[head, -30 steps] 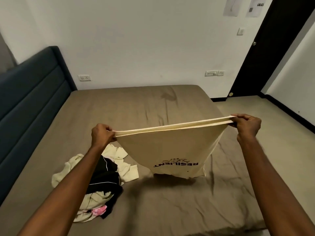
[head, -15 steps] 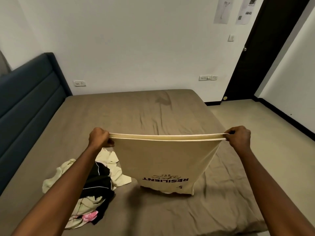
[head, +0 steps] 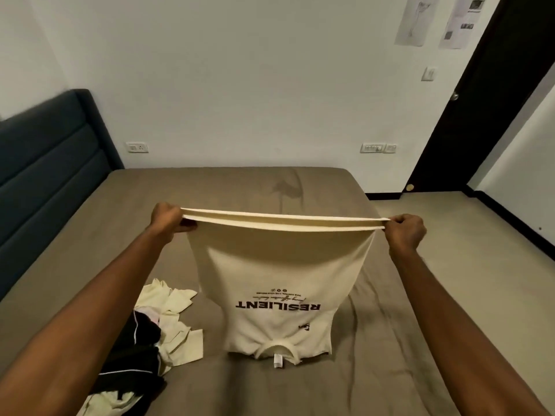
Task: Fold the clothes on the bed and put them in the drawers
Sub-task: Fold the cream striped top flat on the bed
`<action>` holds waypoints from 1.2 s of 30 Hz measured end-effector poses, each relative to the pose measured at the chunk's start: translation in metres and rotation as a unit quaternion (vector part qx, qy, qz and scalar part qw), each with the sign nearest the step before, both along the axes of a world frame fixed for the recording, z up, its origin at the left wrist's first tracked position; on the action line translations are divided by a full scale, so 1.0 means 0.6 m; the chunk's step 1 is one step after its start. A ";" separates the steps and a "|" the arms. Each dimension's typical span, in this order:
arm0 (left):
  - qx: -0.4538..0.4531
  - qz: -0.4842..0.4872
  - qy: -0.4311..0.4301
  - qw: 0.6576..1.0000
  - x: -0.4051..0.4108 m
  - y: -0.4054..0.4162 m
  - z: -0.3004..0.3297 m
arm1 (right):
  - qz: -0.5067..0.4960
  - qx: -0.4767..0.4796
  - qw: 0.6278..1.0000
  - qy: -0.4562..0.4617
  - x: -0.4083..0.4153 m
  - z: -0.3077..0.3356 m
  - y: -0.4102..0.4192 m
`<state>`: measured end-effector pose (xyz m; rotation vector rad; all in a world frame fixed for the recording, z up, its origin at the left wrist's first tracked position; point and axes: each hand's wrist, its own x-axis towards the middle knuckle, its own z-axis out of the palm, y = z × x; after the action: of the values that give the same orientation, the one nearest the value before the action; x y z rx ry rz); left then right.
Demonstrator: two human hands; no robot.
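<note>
1. The left hand (head: 166,218) has its fingers curled tight around one corner of the shirt's (head: 276,274) bottom edge.
2. The right hand (head: 404,231) has its fingers curled tight around the other corner of that edge.
3. The edge is pulled straight between the two sets of fingers, up in the air above the bed (head: 240,187).
4. The cream shirt hangs down from the fingers, upside down, with the word RESILIENT on it.
5. The collar end, far below the fingers, touches the brown bed.
6. Below the left fingers and beside the shirt, a pile of clothes (head: 150,334) lies on the bed, pale yellow and black ones mixed together.
7. A dark blue headboard (head: 45,151) stands far off to the left of the left fingers.
</note>
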<state>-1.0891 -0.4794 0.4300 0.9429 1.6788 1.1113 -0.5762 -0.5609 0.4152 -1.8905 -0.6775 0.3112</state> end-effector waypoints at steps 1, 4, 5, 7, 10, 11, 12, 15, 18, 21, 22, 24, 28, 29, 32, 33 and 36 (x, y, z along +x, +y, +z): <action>0.011 0.014 -0.011 1.000 0.014 0.031 -0.001 | 0.003 0.005 1.000 0.005 0.013 0.002 0.041; 0.045 0.051 -0.029 0.997 0.032 0.081 0.023 | 0.016 0.032 0.999 0.033 0.029 0.012 0.119; 0.056 0.060 -0.036 0.996 0.037 0.096 0.031 | 0.020 0.043 0.998 0.039 0.033 0.017 0.141; 0.081 0.073 -0.027 0.994 0.046 0.135 0.041 | 0.029 0.066 0.996 0.044 0.042 0.030 0.190; 0.104 0.082 0.003 0.991 0.047 0.172 0.046 | 0.039 0.103 0.993 0.046 0.049 0.046 0.232; 0.107 0.085 -0.003 0.991 0.048 0.177 0.047 | 0.039 0.112 0.992 0.046 0.052 0.048 0.236; 0.111 0.088 -0.012 0.990 0.049 0.177 0.049 | 0.037 0.117 0.991 0.043 0.054 0.048 0.237; 0.130 0.091 -0.026 0.987 0.051 0.153 0.046 | 0.040 0.121 0.992 0.017 0.059 0.037 0.220; 0.119 0.080 -0.029 0.989 0.050 0.105 0.012 | 0.029 0.098 0.995 0.006 0.060 0.004 0.177; 0.089 0.060 -0.042 0.993 0.044 0.034 -0.058 | 0.014 0.069 0.997 0.024 0.060 -0.062 0.099; 0.073 0.051 -0.046 0.995 0.042 0.011 -0.085 | 0.011 0.058 0.998 0.025 0.060 -0.087 0.075; 0.037 0.045 -0.059 0.997 0.038 -0.054 -0.162 | 0.006 0.031 0.999 0.028 0.060 -0.149 0.008; -0.050 0.017 -0.068 0.996 0.027 -0.184 -0.334 | 0.008 -0.033 0.999 0.016 0.058 -0.297 -0.127; -0.075 0.011 -0.067 0.995 0.025 -0.222 -0.390 | 0.012 -0.055 0.998 0.012 0.054 -0.346 -0.170; -0.139 -0.001 -0.037 0.990 0.025 -0.323 -0.534 | 0.026 -0.117 0.993 -0.009 0.051 -0.480 -0.282; -0.152 -0.005 -0.024 0.988 0.027 -0.356 -0.574 | 0.035 -0.134 0.990 -0.016 0.052 -0.517 -0.318; -0.176 -0.032 0.014 0.984 0.023 -0.445 -0.700 | 0.057 -0.173 0.983 -0.025 0.059 -0.631 -0.409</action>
<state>-1.0751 -0.7464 0.0100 0.7812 1.7809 0.7275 -0.5407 -0.8061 0.0365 -2.1986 -0.8081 0.4827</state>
